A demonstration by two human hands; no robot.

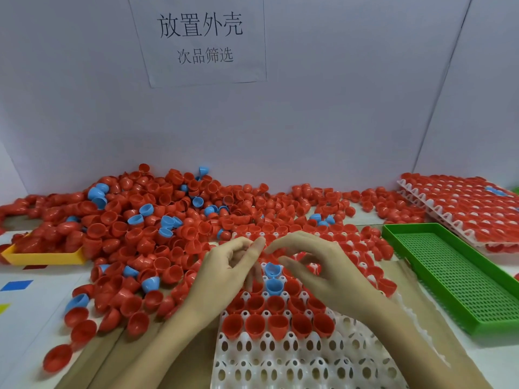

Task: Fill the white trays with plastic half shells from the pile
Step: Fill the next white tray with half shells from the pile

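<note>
A big pile of red and blue half shells (157, 220) covers the table's back and left. A white tray (280, 357) lies in front of me, its far rows filled with red shells and two blue shells (273, 277) in the middle; its near rows hold none. My left hand (224, 270) and my right hand (311, 265) hover over the tray's middle with fingers loosely curled, fingertips close together above the blue shells. I see no shell held in either hand.
A green perforated tray (449, 276) lies at the right. Stacked white trays full of red shells (463, 206) stand at the back right. A yellow tray (42, 256) with red shells sits at the left. A white wall with a paper sign (199, 37) is behind.
</note>
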